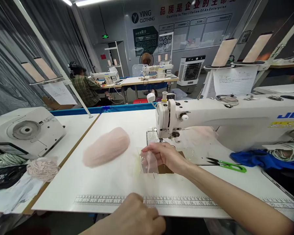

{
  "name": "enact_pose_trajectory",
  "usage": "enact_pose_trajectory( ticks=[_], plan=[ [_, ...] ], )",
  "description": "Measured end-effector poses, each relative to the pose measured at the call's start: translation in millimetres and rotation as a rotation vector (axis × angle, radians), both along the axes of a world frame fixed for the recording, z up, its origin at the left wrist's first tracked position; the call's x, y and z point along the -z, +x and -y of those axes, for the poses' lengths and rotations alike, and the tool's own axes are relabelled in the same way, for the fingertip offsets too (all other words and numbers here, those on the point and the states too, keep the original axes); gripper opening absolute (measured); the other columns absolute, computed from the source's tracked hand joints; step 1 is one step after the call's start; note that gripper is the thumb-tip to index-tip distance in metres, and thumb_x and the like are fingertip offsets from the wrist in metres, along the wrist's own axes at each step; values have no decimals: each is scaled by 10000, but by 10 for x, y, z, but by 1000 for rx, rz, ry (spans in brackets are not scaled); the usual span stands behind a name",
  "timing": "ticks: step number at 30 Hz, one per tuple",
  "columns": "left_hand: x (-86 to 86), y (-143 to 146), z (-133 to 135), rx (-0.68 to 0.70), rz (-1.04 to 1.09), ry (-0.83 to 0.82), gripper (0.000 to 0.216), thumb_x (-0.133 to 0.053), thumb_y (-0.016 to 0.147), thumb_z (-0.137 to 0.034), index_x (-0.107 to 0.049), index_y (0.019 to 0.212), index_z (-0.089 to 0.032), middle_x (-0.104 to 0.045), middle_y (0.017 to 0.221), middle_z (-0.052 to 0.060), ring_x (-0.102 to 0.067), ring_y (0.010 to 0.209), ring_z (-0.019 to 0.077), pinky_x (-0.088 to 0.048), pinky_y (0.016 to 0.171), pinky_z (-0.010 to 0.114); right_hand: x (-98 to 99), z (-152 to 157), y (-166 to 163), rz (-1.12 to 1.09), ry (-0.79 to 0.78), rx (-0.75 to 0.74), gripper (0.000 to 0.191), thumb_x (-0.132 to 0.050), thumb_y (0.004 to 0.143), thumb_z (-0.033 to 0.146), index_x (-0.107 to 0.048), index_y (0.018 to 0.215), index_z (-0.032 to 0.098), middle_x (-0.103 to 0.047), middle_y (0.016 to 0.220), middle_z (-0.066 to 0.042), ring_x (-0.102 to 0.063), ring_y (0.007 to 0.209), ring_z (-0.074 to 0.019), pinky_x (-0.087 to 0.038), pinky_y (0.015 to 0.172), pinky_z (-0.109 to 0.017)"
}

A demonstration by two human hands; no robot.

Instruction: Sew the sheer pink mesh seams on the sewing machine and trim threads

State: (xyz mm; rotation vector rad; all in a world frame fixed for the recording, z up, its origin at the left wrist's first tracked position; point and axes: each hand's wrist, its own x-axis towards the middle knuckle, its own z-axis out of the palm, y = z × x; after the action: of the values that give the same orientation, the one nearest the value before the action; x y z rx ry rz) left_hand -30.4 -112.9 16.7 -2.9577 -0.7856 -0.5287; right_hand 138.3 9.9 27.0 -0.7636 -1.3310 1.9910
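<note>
My right hand (167,156) reaches in from the right and lies on the white table (112,186) just in front of the needle of the white sewing machine (222,117). Its fingers are pinched on a small pale pink, partly see-through piece of fabric (149,162). My left hand (134,218) is at the table's front edge, below the printed ruler (147,200), curled into a fist with its back to me; what is inside it is hidden. A blurred pink fabric piece (106,147) lies to the left of my right hand, touched by neither hand.
Green scissors (229,164), a blue cloth (257,160) and coiled white cord (289,151) lie at the right under the machine arm. At the left are another white machine (26,130) and a pink lace bundle (42,168). A person (84,86) sits far back at another sewing station.
</note>
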Motion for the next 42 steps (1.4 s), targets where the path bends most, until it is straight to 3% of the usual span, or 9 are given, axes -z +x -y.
enact_pose_trajectory(
  ticks=[2,6,10,19,24,28,34,37,42],
  plan=[
    [7,-122,-16,53,134,-259,196,-534,914,-294,-557,731,-230,-590,545,-85,-486,423,81,-340,471,251,-23,-11,-57,26,40,-14,338,-744,758,431,-722,949,153,-713,1064,-112,-717,872,-244,-594,783,-371],
    [-265,-534,-460,-482,611,-300,127,-572,890,-310,-631,976,-237,-697,878,-2,-634,773,129,-476,723,235,-66,-18,-118,29,58,-60,286,-772,743,311,-713,981,165,-719,1041,-94,-715,891,-227,-594,784,-344],
    [-372,-750,-951,-376,619,-908,423,-551,880,-462,-544,1258,-272,-590,1275,60,-538,1179,225,-445,951,342,-117,-15,-168,-5,60,-76,227,-754,760,261,-702,956,160,-722,1014,-87,-716,871,-217,-595,772,-342],
    [-47,-1282,-907,-427,640,-1446,263,-707,777,-396,-581,718,-173,-520,622,-34,-545,577,110,-416,584,232,-103,-67,-265,12,106,-35,227,-752,747,261,-718,954,175,-726,967,-69,-698,792,-157,-562,702,-267],
    [-233,-1617,-913,-609,981,-1119,305,-629,820,-486,-595,785,-184,-603,750,8,-547,602,102,-435,564,213,-23,-232,-531,14,224,13,170,-698,773,252,-752,924,198,-717,1038,-66,-643,780,-118,-542,689,-244],
    [-416,-1740,-1395,-802,778,-649,389,-552,834,-554,-658,900,-185,-625,745,25,-495,509,86,-377,483,207,36,-519,-860,14,288,140,288,-676,765,210,-718,1049,242,-684,1142,-31,-592,673,-70,-544,685,-242],
    [-54,-1857,-2045,-912,507,-533,391,-561,784,-498,-736,933,-182,-604,610,13,-469,492,117,-340,487,232,290,-871,-1112,119,209,98,567,-606,755,91,-548,1309,196,-709,1021,-45,-605,587,-78,-549,605,-244],
    [165,-1838,-2036,-995,367,-399,326,-558,779,-419,-734,991,-243,-628,652,12,-540,622,166,-337,542,242,403,-885,-1124,183,173,28,687,-607,773,91,-398,1427,108,-680,659,3,-618,549,-117,-557,604,-267],
    [113,-1793,-1828,-1063,240,-195,409,-484,844,-393,-633,1209,-285,-677,958,38,-596,826,218,-370,629,271,400,-760,-1001,253,159,-17,823,-603,774,87,-217,1501,103,-665,634,27,-647,571,-135,-563,617,-275]
  ],
)
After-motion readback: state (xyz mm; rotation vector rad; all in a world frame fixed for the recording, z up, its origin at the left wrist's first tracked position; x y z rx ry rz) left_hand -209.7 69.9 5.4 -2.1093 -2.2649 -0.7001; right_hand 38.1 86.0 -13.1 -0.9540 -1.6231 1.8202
